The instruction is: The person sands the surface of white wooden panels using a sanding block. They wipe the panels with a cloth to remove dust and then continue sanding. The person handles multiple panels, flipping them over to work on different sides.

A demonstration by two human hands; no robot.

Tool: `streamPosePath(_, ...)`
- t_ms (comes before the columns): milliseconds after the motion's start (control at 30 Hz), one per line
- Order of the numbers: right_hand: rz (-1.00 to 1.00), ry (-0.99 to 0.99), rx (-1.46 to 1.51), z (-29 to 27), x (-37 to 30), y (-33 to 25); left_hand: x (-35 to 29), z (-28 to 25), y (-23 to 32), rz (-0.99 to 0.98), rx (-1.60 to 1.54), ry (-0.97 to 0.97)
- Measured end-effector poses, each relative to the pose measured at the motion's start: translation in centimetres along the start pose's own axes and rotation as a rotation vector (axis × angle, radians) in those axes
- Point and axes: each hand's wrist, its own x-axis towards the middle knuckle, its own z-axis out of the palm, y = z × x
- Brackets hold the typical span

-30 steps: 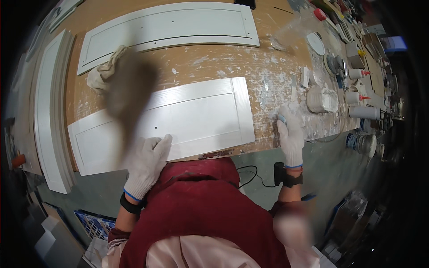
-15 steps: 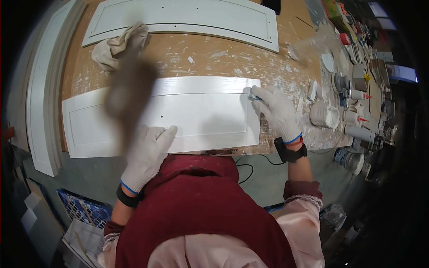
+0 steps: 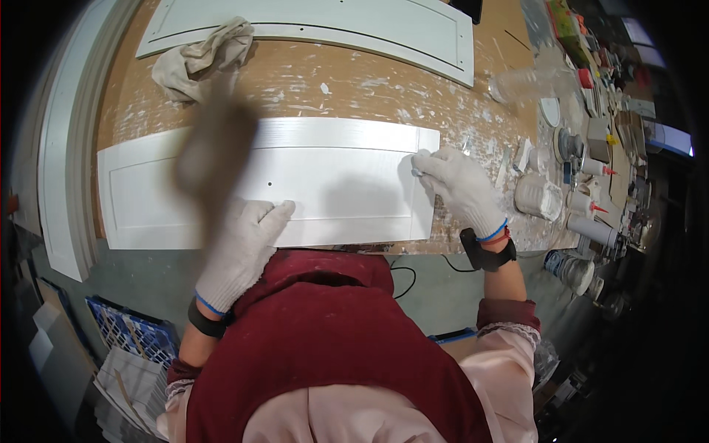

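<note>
On the paint-spattered workbench (image 3: 295, 88), a white panel (image 3: 340, 177) lies along the edge nearest you. Your left hand (image 3: 247, 232) rests on its near side, grip impossible to tell; your right hand (image 3: 459, 183) pinches a small bluish piece (image 3: 416, 173) at the panel's right end.

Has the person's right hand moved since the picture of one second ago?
Yes: the right hand has moved left and forward relative to the white tub, and is now at the right end of the nearer white panel.
</note>
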Motion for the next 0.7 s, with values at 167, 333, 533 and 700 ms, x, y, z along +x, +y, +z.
streamPosePath(167,-0.029,0.159,0.086,-0.8,1.1,-0.4,0.1,0.1,0.0,-0.001,-0.008,-0.001)
streamPosePath(333,0.000,0.099,0.038,0.3,0.9,-0.5,0.1,-0.1,0.1,-0.005,0.004,-0.010)
streamPosePath(533,-0.026,0.140,0.137,1.0,-0.3,-0.3,0.3,-0.2,0.3,-0.032,-0.023,-0.035)
streamPosePath(700,-0.023,0.131,0.068,0.5,0.1,-0.4,0.3,-0.2,0.3,-0.026,-0.022,-0.026)
